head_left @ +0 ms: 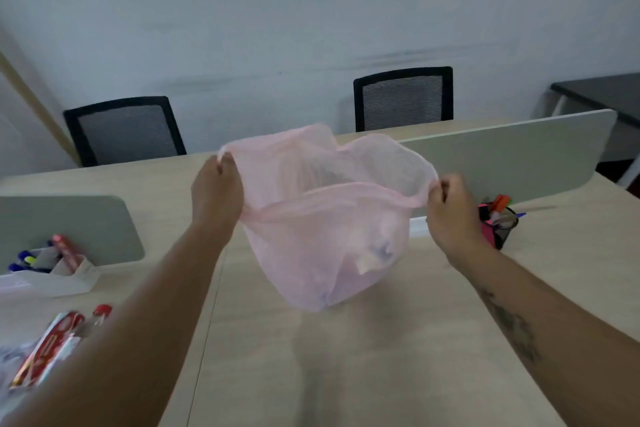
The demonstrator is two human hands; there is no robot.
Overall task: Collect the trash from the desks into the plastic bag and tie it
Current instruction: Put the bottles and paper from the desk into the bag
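Wide pale wood-laminate desk (pixel 398 357), seam running down the middle. Long grey divider panel (pixel 519 156) upright at right, shorter grey divider panel (pixel 69 222) at left. Two black mesh-back office chairs (pixel 124 130) (pixel 403 99) behind the far edge.

Translucent pink plastic bag (pixel 322 253) at desk centre, between both hands, mouth stretched wide open. Can't tell whether the bottom touches the desk. Pale crumpled trash (pixel 370 253) visible through the wall, low in the bag.

Left hand (pixel 216 191): fingers curled, pinching the bag's left rim. Right hand (pixel 450 215): same pinch on the right rim.

White plastic desk organiser (pixel 65 274) with pens, against the short divider. Black mesh pen cup (pixel 500 222) just beside the right hand. Red-and-white wrappers (pixel 52 347) on the desk, lower left, well apart from the bag.
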